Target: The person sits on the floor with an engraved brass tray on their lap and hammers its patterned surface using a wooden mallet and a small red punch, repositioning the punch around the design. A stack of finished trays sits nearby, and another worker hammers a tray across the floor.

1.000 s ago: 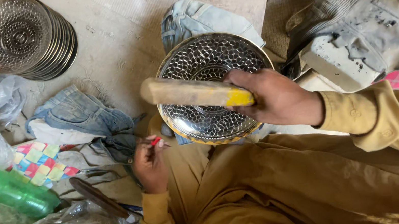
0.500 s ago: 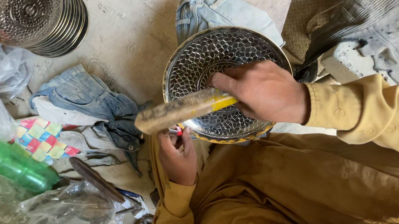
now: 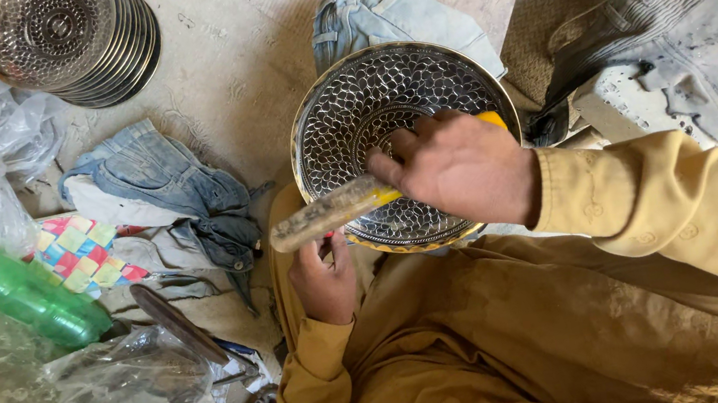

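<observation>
A round silver metal bowl [image 3: 365, 104] with a hammered, scale-like pattern and a gold rim rests on my lap, at the middle of the view. My right hand [image 3: 461, 168] lies over the bowl and grips a yellow-handled tool [image 3: 337, 211] whose dusty end sticks out to the left past the rim. My left hand [image 3: 324, 275] sits just below that end, at the bowl's lower left edge, fingers curled; what it holds is hidden. Both sleeves are mustard brown.
A stack of similar patterned metal bowls [image 3: 70, 41] stands at the top left. Denim rags [image 3: 158, 186], a colourful checked cloth [image 3: 79, 252], a green plastic bottle [image 3: 20, 297], clear plastic bags [image 3: 129, 384] and a dark flat tool [image 3: 176, 322] lie on the left.
My right hand has moved down and left over the bowl, so the tool's tip now points lower left. The left hand has stayed at the bowl's lower edge. The camera has shifted.
</observation>
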`<state>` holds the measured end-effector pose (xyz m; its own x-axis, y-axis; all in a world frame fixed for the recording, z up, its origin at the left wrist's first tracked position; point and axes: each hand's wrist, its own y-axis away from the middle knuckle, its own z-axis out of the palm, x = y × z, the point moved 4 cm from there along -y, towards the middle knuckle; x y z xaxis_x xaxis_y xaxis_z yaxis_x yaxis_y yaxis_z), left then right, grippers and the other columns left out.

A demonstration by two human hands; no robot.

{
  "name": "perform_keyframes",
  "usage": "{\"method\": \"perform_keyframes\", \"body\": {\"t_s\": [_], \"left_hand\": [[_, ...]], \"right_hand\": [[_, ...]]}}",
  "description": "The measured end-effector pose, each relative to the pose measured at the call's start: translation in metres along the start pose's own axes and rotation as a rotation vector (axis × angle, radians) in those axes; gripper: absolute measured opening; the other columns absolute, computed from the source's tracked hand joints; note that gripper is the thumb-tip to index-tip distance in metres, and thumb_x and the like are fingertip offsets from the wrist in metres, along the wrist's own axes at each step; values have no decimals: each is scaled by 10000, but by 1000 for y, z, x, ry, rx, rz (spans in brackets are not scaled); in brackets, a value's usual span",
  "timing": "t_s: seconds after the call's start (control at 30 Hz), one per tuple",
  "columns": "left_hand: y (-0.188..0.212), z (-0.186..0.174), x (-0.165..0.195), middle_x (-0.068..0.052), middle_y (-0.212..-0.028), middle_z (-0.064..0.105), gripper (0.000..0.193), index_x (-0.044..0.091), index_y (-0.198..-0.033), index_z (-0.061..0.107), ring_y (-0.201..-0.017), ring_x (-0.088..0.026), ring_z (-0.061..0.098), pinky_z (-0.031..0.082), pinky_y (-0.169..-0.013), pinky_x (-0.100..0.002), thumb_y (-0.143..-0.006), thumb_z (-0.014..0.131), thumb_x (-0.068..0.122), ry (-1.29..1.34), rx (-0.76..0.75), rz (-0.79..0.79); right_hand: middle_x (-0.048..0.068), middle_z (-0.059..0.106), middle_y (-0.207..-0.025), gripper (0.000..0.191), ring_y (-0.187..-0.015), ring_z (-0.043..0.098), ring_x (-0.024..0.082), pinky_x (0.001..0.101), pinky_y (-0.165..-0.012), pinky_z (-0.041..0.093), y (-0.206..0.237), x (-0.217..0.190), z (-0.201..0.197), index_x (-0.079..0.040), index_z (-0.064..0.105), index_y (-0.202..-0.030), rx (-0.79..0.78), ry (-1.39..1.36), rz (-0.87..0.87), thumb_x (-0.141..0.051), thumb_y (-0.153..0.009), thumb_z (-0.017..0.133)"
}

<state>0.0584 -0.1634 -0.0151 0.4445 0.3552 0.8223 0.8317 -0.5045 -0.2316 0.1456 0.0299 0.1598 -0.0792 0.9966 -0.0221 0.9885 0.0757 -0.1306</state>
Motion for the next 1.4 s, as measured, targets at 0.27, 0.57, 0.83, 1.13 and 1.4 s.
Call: {"method": "perform_keyframes", "body": {"t_s": [0.27,0.57,0.83,1.13,1.4], "left_hand": [[-2,-2,1,-170,-992,760,214,-23,-1138,618,-908,-244,788,603,-772,-326,-964,709,64,182,8,56],[-6,-2,7,-144,-904,750,228,-25,-1112,620,-800,-214,771,595,-708,-326,-949,726,94,171,-3,-14],[-4,-1,4,-136,-894,754,197,-16,-1072,617,-793,-195,770,585,-711,-309,-965,730,105,203,-30,0],[-5,-5,8,-119,-843,728,234,-19,-1047,577,-754,-172,737,567,-691,-303,-958,734,129,251,-55,-37],[-9,-1,-1,-120,-835,724,190,-18,-1012,576,-760,-142,736,555,-673,-289,-932,729,61,239,-79,6]], "right_hand": [[109,642,-717,314,-466,628,220,360,-350,509,-1,-5,5,-72,684,-1193,-45,80,9,-93,-882,644],[93,664,-731,367,-537,657,242,372,-412,510,-2,-6,1,-94,698,-1173,60,52,26,-119,-811,645],[110,649,-695,404,-453,629,220,373,-359,509,-6,0,11,-42,658,-1274,-120,-236,121,-19,-875,597],[93,622,-640,395,-416,613,198,347,-315,500,-5,2,14,-67,649,-1288,-134,89,56,-89,-894,622],[95,621,-653,298,-461,627,213,356,-351,519,-6,6,21,-85,653,-1220,-169,112,98,-120,-925,632]]}}
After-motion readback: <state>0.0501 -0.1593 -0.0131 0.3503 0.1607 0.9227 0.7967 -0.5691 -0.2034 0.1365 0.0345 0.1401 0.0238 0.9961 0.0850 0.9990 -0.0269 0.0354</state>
